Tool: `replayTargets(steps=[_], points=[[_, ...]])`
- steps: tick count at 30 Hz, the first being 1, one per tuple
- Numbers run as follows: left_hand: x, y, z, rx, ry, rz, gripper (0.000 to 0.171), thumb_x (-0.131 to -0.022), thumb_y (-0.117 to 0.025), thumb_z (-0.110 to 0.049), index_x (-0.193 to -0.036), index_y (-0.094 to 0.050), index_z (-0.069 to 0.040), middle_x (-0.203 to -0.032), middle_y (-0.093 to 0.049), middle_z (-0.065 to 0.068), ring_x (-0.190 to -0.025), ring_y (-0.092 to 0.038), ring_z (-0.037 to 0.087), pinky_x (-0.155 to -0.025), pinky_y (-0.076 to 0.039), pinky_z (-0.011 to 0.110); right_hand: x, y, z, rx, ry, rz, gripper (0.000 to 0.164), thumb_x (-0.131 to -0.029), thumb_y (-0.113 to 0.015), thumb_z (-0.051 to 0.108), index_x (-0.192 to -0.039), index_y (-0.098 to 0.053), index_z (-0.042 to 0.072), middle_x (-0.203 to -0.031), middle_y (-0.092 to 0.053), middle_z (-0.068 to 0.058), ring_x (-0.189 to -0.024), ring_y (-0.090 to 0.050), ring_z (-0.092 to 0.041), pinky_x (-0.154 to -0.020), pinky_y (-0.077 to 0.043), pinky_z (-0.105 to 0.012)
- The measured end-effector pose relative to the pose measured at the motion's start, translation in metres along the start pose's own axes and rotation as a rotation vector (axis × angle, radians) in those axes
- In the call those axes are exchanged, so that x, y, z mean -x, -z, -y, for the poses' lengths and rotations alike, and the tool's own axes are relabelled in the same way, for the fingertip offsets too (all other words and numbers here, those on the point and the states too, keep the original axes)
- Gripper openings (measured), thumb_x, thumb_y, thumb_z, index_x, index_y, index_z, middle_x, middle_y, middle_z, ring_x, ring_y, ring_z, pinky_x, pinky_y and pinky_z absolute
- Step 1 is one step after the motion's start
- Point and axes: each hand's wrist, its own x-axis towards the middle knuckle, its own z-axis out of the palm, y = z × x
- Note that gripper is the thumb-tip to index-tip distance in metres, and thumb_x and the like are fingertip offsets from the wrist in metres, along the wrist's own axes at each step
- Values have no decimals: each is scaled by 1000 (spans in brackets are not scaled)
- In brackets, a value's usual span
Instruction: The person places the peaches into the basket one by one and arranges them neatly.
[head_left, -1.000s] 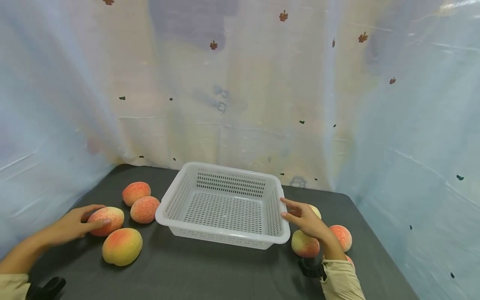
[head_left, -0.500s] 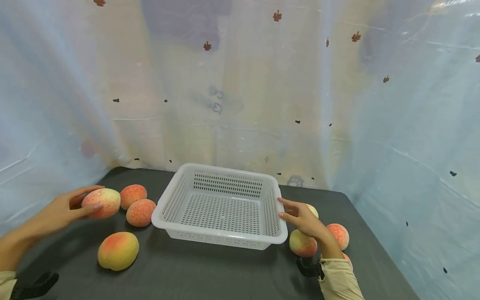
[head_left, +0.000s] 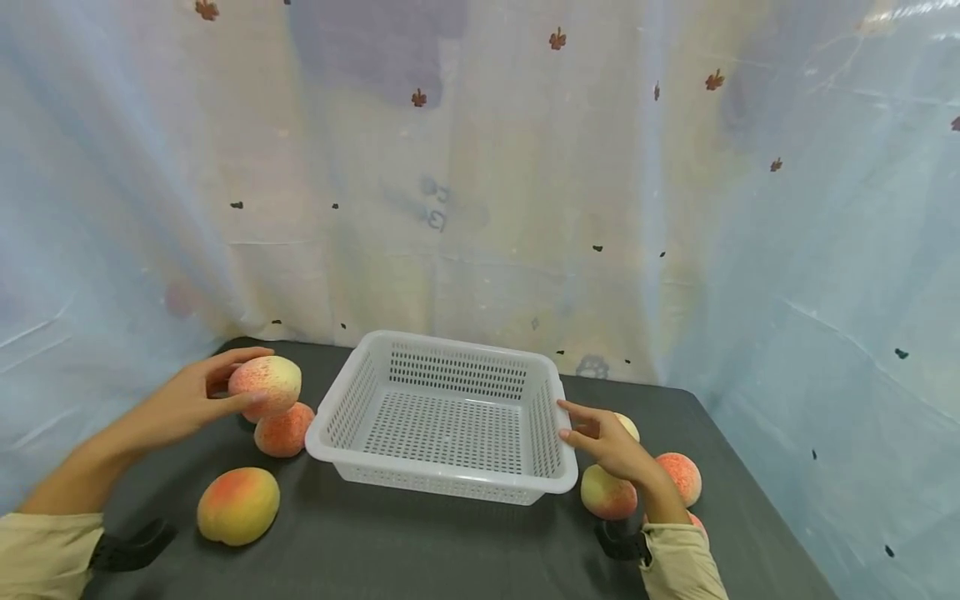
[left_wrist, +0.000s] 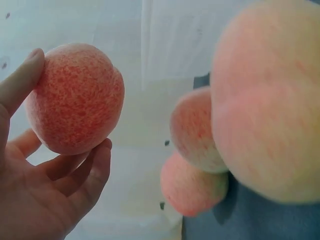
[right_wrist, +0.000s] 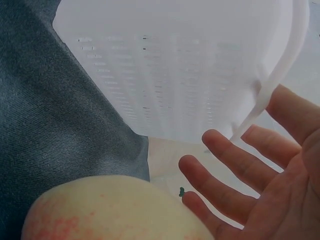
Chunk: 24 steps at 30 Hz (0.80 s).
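In the head view my left hand (head_left: 191,400) holds a pale yellow-and-red peach (head_left: 267,385) above the table's left side. The left wrist view shows the thumb and fingers around this peach (left_wrist: 75,100). Just beneath it sits an orange-red peach (head_left: 283,431), partly covered; the one behind is almost hidden. Nearer the front lies a yellow peach with a red blush (head_left: 238,506). A white perforated plastic basket (head_left: 442,485) stands mid-table with nothing inside. My right hand (head_left: 615,446) touches its right rim with thumb and index fingertips; the other fingers are loosely extended (right_wrist: 235,170).
To the right, several peaches surround my right forearm: a yellow-red peach (head_left: 609,493), an orange-red peach (head_left: 680,478) and others partly hidden by the arm. A dark cloth (head_left: 420,558) covers the table. Patterned plastic curtains (head_left: 480,208) enclose the back and sides.
My left hand has lifted the peach off the table and carried it right and farther back, over the two orange-red peaches. My right hand stays at the basket rim.
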Motion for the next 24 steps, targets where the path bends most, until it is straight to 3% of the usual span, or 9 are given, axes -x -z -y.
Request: replayTargets(steps=[5, 12, 18, 20, 24], points=[[-11, -12, -15, 59, -17, 1, 61, -94, -72, -11, -148, -45, -5, -119, -61, -15, -95, -64, 2, -71, -58, 28, -1, 0, 1, 2, 5, -19, 64, -103, -59, 15, -154, -31, -10, -148, -48, -33, -125, -60, -47, -96, -57, -46], [-21, -34, -31, 47, -26, 33, 64, -89, -79, -16, -145, -50, -6, -126, -62, 14, -96, -63, 1, -78, -56, 24, 2, -6, -1, -3, -26, -8, 64, -104, -59, 18, -154, -30, -9, -151, -46, -32, -126, -60, -46, -97, -56, -44], [-33, -58, -37, 105, -31, 69, 67, -85, -83, -20, -142, -51, -4, -123, -66, 17, -98, -66, 7, -80, -57, 25, 3, -8, 0, 2, -20, -18, 64, -104, -59, 18, -154, -30, -10, -150, -47, -33, -126, -60, -47, -96, -57, -44], [-38, -68, -39, 90, -22, 76, 70, -84, -84, -25, -142, -51, -5, -123, -67, 17, -102, -66, 13, -83, -57, 29, 4, -7, 1, 8, -20, -25, 64, -103, -59, 17, -154, -30, -11, -149, -47, -34, -125, -60, -48, -96, -57, -45], [-45, -83, -43, -26, 23, 48, 78, -78, -88, -39, -139, -49, -10, -133, -65, 21, -112, -66, 30, -87, -56, 44, 3, -6, 2, 20, -12, -24, 64, -103, -59, 16, -154, -30, -11, -147, -49, -34, -124, -60, -48, -95, -57, -44]])
